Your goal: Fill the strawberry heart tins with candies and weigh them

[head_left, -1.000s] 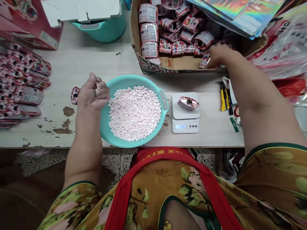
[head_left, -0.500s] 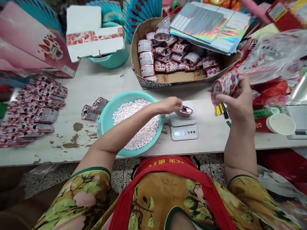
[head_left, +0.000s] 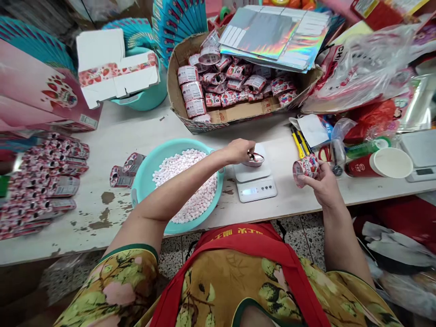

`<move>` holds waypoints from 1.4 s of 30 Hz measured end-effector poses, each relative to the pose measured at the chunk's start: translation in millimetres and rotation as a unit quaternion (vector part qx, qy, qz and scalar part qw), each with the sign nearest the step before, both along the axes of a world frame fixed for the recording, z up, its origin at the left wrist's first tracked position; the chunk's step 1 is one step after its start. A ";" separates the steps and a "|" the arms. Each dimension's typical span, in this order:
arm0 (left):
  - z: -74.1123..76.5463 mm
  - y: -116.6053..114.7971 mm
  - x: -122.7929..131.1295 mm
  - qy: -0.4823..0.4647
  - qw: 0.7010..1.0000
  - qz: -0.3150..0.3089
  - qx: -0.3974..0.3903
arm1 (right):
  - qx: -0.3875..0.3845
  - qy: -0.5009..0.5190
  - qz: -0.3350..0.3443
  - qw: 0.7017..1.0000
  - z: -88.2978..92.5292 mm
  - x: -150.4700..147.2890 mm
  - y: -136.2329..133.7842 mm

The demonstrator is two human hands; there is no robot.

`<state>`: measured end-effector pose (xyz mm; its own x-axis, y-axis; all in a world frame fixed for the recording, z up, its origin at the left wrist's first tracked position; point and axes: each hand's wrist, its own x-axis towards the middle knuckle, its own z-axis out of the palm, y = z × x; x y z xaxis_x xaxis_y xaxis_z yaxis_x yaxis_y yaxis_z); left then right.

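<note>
My left hand (head_left: 241, 151) reaches across the teal basin (head_left: 145, 175) to the digital scale (head_left: 257, 190). Its fingers are pinched at the near rim of an open, oval-mouthed printed packet (head_left: 258, 160) on the weighing plate. What lies between the fingertips is hidden. Right of the scale, my right hand (head_left: 323, 184) grips another printed packet (head_left: 308, 167), red and pink with a see-through end, held just above the table. Small pale pink candies (head_left: 194, 213) fill much of the basin. The scale's display is lit.
A cardboard box (head_left: 235, 119) of similar packets stands behind, with shiny silver sheets (head_left: 259, 32) on top. Two packets (head_left: 121, 176) lie left of the basin; many more (head_left: 44, 181) are stacked farther left. A utility knife (head_left: 299, 141) and a paper cup (head_left: 378, 162) lie at right.
My right hand has come down and nearer with its packet, uncovering the knife and items behind. My left hand stays at the packet on the scale. The view has shifted slightly.
</note>
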<state>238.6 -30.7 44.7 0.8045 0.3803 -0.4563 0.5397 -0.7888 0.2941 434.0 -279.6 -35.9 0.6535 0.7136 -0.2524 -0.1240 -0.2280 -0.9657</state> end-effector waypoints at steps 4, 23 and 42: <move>-0.3 -2.5 0.0 -0.019 1.000 -0.008 0.013 | -0.008 0.005 0.015 1.000 -1.2 -3.0 5.3; -21.2 2.3 -7.2 -0.224 0.963 0.063 -0.134 | -0.008 -0.004 0.009 1.000 -13.6 -9.3 6.3; -25.9 -8.9 -46.4 -0.264 0.905 0.256 -0.215 | 0.015 0.041 0.005 0.999 -16.7 -19.0 6.5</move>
